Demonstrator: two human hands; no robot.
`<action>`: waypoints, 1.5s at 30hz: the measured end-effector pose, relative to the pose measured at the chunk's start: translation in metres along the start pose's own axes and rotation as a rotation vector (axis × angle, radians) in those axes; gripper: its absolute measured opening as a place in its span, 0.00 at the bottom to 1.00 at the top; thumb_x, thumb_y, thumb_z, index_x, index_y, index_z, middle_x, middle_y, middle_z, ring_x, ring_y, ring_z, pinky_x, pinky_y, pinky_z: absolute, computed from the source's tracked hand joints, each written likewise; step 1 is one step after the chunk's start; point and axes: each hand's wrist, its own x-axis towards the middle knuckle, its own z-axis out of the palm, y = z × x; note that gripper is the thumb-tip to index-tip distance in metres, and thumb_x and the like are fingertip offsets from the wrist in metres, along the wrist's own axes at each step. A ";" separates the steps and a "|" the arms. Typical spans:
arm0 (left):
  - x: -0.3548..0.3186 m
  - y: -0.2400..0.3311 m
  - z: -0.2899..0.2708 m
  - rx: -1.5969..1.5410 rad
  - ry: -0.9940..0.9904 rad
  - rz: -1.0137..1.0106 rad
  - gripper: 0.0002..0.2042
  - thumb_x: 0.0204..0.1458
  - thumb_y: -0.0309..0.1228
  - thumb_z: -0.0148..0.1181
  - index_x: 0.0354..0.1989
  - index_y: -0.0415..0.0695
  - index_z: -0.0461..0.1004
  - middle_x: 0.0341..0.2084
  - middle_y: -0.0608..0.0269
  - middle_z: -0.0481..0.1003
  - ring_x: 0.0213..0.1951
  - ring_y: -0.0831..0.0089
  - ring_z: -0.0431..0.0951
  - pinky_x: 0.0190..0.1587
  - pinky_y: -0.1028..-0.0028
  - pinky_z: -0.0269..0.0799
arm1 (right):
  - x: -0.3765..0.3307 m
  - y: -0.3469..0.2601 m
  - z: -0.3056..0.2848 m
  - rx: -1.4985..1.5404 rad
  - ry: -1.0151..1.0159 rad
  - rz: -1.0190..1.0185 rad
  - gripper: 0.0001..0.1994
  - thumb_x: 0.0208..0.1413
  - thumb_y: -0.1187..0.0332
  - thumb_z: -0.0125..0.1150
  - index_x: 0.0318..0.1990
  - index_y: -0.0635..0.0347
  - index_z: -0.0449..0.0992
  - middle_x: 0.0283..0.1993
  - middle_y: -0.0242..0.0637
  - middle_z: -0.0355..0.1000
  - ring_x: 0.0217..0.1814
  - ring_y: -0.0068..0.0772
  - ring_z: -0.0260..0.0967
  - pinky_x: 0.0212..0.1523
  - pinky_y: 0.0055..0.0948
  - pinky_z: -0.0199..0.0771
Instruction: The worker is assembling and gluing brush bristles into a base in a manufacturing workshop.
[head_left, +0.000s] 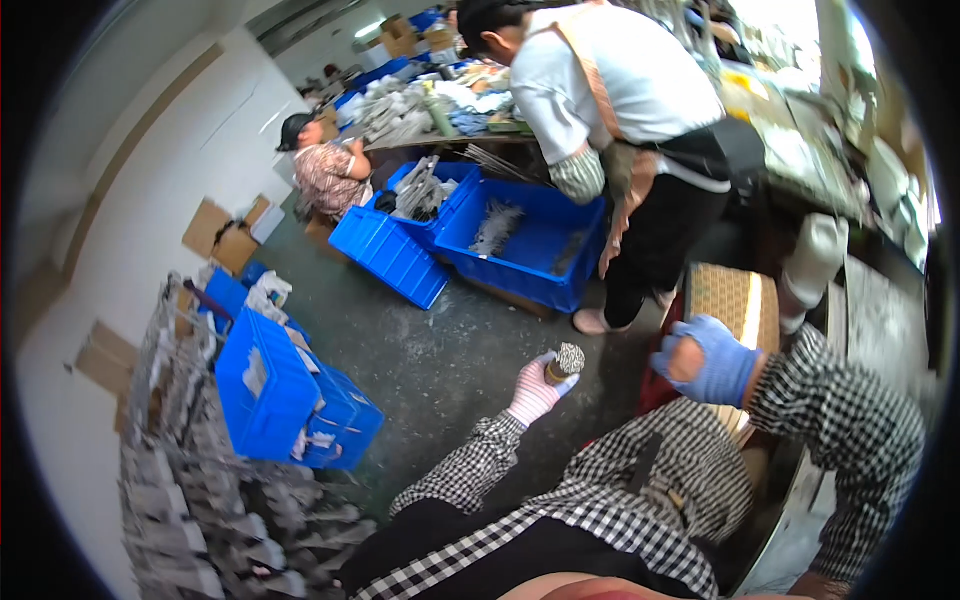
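Note:
My left hand (537,391), in a pink-and-white striped glove, is closed round a small round bundle (570,359) with a speckled black-and-white top and a brownish band around its side. It is held up over the floor, in front of my body. My right hand (706,362), in a blue glove, is curled into a fist beside a seat with a woven tan cover (735,300). A brownish round patch shows at the front of this fist; I cannot make out whether it is bare skin or something held. Checked sleeves cover both my forearms.
Blue crates (530,283) with thin grey pieces stand ahead. More blue crates (262,385) sit at left beside stacked grey parts (185,500). A co-worker in a white shirt (620,75) bends close ahead; another person (330,175) sits farther off. A workbench (885,320) runs along the right.

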 end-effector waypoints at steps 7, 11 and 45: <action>-0.012 0.015 -0.011 -0.041 0.024 -0.131 0.19 0.50 0.21 0.66 0.49 0.36 0.67 0.45 0.60 0.74 0.46 0.75 0.75 0.53 0.69 0.75 | -0.072 0.085 0.059 0.117 -0.067 0.625 0.11 0.51 0.63 0.59 0.42 0.50 0.79 0.34 0.40 0.77 0.39 0.46 0.76 0.43 0.42 0.75; 0.002 0.030 0.004 0.097 -0.052 -0.106 0.19 0.50 0.20 0.65 0.49 0.35 0.67 0.46 0.59 0.73 0.48 0.75 0.75 0.53 0.69 0.76 | -0.186 0.143 0.114 -0.043 0.283 0.941 0.18 0.45 0.72 0.61 0.47 0.59 0.75 0.43 0.48 0.75 0.50 0.52 0.71 0.52 0.44 0.71; 0.030 0.046 -0.042 -1.194 0.310 -0.328 0.25 0.56 0.45 0.62 0.56 0.44 0.68 0.51 0.59 0.73 0.56 0.62 0.72 0.62 0.56 0.67 | -0.323 0.135 0.241 -0.106 0.252 1.316 0.37 0.46 0.79 0.56 0.69 0.61 0.55 0.70 0.52 0.56 0.73 0.52 0.50 0.73 0.39 0.50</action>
